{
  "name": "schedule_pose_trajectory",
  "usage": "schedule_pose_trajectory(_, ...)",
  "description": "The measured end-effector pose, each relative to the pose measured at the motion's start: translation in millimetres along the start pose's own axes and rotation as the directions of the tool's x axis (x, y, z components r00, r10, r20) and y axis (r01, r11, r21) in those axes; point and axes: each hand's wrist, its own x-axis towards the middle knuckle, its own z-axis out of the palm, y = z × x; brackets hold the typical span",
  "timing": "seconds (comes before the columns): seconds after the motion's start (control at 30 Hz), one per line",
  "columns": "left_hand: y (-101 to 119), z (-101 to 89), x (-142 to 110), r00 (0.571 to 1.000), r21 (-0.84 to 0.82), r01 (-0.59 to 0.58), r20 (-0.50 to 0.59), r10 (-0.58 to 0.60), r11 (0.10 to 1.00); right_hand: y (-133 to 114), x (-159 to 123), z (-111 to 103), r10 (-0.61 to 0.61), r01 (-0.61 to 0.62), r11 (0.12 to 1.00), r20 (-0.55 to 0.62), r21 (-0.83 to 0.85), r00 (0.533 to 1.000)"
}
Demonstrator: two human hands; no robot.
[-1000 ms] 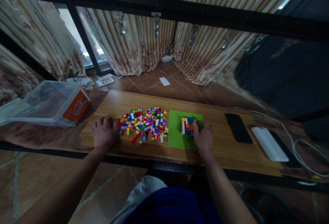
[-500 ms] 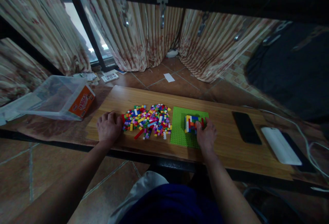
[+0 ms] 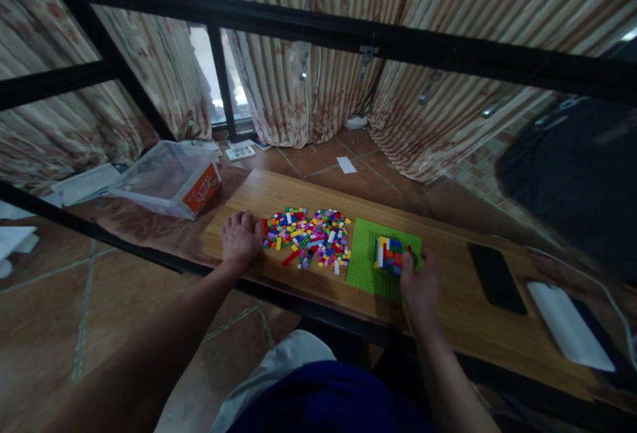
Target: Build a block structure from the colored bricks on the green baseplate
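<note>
A small model of coloured toy bricks (image 3: 389, 255) sits on a green studded baseplate (image 3: 365, 279). My right hand (image 3: 419, 280) is at the model's right side, with thumb and fingers closed around that end. The hand covers part of the model and the plate's right edge; a bit of red brick shows by the fingertips. My left hand (image 3: 242, 239) rests palm down on the wooden board, fingers stretched out and holding nothing. Its fingertips lie beside the left end of a spread-out pile of loose bricks (image 3: 311, 237) in many colours.
A clear plastic box (image 3: 164, 178) with an orange label stands left of the wooden board (image 3: 298, 187). On the right lie a black phone (image 3: 496, 277) and a white flat device (image 3: 570, 327) near a cable. A dark metal bar (image 3: 318, 18) crosses above the far side.
The whole view has shifted, so the board and hands appear farther right and slightly lower. Both hands keep about the same places beside the pile and the model.
</note>
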Motion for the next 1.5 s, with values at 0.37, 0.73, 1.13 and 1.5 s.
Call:
schedule_pose_trajectory(0.37,0.5,-0.9,-1.4,1.0,-0.027,0.011,0.009,-0.011,1.0,-92.7,-57.9,16.5,-0.311,0.226,0.929,0.289,0.294,0.905)
schedule_pose_trajectory(0.73,-1.0,1.9,0.5,1.0,-0.005,0.004,-0.021,-0.004,1.0,-123.2,-43.8,40.6,-0.434,0.485,0.874,0.442,-0.003,0.785)
schedule_pose_trajectory(1.13,-2.4,1.7,1.9,0.999,-0.012,-0.013,-0.031,0.013,1.0,-127.3,-34.3,43.3,-0.412,0.371,0.911,0.4,0.18,0.819)
schedule_pose_trajectory(1.5,-2.7,2.3,2.6,1.0,-0.002,-0.005,-0.015,0.005,1.0,-70.3,-32.6,-19.6,0.178,-0.295,0.811,0.267,0.506,0.947)
